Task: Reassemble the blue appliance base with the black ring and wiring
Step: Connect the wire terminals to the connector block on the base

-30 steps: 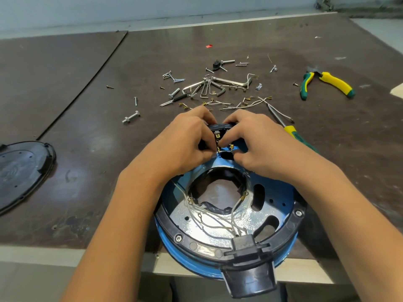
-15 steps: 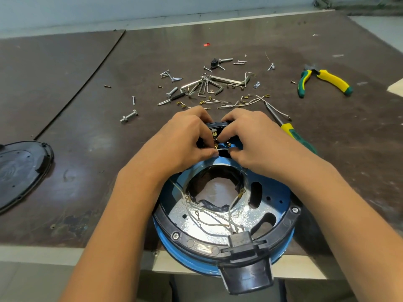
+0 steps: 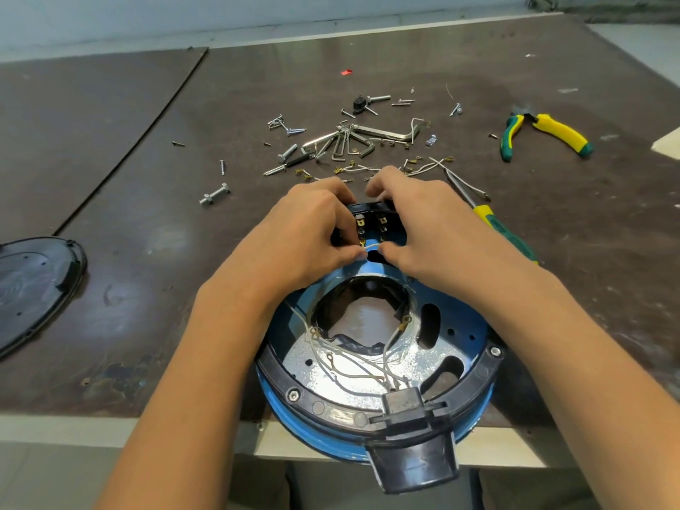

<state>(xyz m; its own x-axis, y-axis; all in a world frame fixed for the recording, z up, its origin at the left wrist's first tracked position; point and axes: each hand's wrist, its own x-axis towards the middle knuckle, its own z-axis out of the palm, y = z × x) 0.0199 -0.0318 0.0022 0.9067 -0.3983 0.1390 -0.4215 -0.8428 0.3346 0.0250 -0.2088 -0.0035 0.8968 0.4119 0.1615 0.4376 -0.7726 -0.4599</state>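
R hand fwd; fingers on wire.

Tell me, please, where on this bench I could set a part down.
Bare table lies between the black cover and the left hand, nearer than the bolt; more lies right of the screwdriver, below the pliers. Beyond the right hand, screws, hex keys and wires crowd it.

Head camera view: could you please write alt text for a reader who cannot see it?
The left hand and right hand pinch a white wire at a black terminal block on a blue appliance base with a black ring. Screws and pliers lie on the table beyond.
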